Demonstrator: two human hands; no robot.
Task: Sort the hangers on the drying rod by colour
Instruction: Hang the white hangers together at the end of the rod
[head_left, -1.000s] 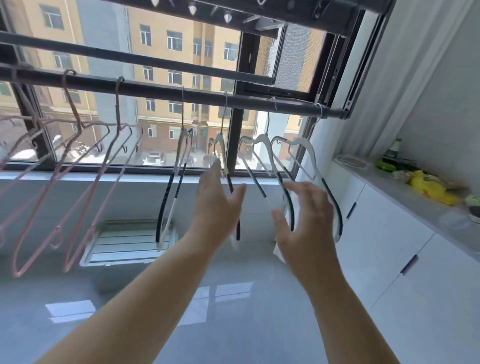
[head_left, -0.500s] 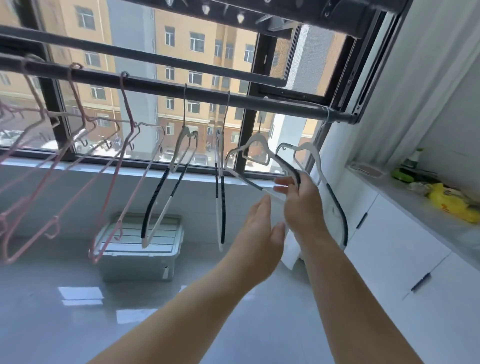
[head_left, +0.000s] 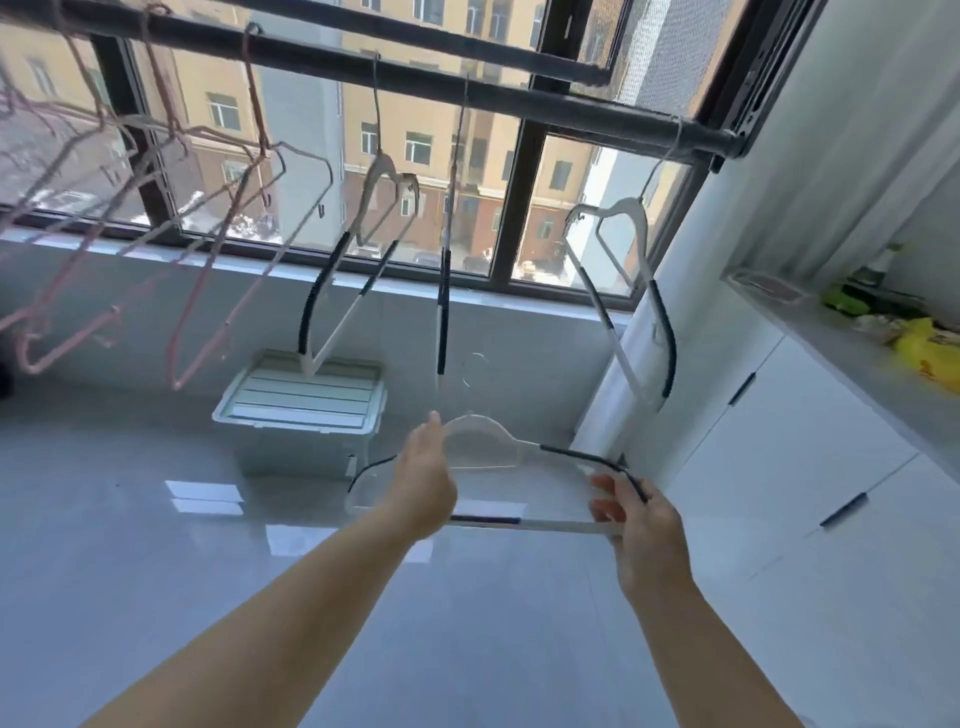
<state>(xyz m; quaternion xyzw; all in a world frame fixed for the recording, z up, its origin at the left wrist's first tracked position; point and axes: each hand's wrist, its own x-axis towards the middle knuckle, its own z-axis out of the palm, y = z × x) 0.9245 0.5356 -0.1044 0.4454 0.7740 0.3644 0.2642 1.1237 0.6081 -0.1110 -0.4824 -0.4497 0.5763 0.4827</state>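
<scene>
Held hanger (head_left: 483, 447) sits well below the drying rod (head_left: 519, 100), right hand (head_left: 644, 530) curled round its end, left hand (head_left: 423, 483) flat-fingered at its neck, with three white hangers (head_left: 623, 270) up on the rod and a wide bare gap before its right end.

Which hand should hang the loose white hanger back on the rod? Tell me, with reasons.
Right, probably. The right hand grips the white hanger at its shoulder end, beneath a gap on the rod; the left hand only rests straight-fingered at its neck.
</scene>
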